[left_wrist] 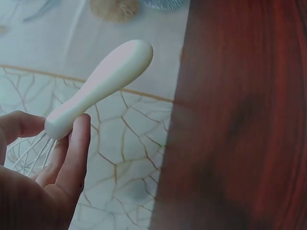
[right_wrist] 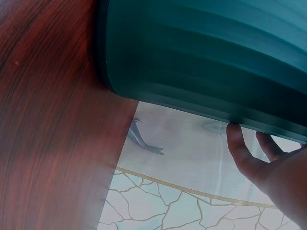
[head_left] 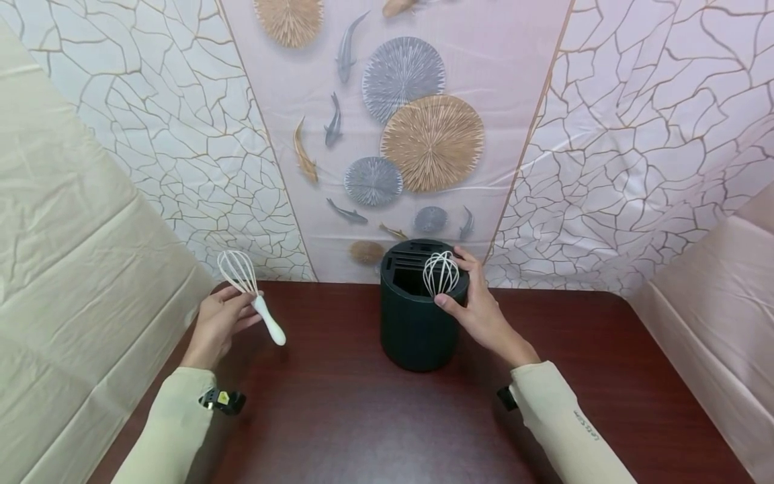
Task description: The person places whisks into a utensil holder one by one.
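Observation:
Two white whisks are in view. My left hand [head_left: 220, 319] pinches one whisk [head_left: 267, 321] near its neck, above the table's left side. Its wire head points up and away, and its pale handle [left_wrist: 108, 76] slants down to the right. A dark green round utensil holder [head_left: 417, 336] stands upright at the table's back. The second whisk [head_left: 441, 272] rises from its opening, wires up, the handle hidden inside. My right hand [head_left: 484, 312] grips the holder's right rim, thumb at the front beside the whisk, fingers towards the back. Fingertips [right_wrist: 235, 129] touch the holder's wall.
A dark red-brown wooden table [head_left: 338, 417] spans the lower view. Behind it hangs a patterned cloth [head_left: 520, 60] with fish and round motifs. Plain pale cloth [head_left: 78, 269] borders the left side. The holder's top also has a slotted section [head_left: 411, 259].

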`<state>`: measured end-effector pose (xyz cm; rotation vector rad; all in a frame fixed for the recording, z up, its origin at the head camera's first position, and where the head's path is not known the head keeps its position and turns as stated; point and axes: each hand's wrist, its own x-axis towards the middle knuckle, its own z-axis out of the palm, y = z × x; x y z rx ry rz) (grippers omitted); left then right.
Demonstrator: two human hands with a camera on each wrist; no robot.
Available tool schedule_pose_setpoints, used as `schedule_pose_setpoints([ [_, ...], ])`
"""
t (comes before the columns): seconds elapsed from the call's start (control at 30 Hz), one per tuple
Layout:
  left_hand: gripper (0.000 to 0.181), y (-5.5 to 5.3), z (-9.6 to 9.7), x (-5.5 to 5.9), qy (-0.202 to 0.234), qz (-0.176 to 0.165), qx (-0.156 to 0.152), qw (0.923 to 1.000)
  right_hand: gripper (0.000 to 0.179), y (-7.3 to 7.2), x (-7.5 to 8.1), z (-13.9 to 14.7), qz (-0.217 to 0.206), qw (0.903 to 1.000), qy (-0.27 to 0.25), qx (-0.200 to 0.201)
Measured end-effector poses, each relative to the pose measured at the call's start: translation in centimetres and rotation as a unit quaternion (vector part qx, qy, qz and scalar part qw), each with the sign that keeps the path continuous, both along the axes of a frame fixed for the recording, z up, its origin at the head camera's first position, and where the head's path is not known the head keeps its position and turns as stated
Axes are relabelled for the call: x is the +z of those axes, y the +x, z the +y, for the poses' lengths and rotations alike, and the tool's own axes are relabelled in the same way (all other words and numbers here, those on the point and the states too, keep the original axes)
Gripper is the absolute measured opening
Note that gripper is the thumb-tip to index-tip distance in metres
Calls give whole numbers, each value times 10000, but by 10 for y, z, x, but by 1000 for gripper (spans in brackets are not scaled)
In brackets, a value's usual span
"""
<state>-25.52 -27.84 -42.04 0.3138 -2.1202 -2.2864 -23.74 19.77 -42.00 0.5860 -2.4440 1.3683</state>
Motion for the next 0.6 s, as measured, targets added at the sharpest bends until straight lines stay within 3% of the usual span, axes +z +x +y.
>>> schedule_pose_setpoints([
  [0.17, 52, 6, 11, 12, 90, 227, 96, 9997, 81, 1, 1, 0, -36, 10000, -7, -7],
  [0.4, 60, 12, 26, 28, -7, 550, 172, 9983, 81, 1, 1, 0, -39, 10000, -28, 38],
  [0.6, 52, 17, 37, 37, 43, 700, 212, 9973, 79, 0, 1, 1, -64, 9999, -51, 116],
])
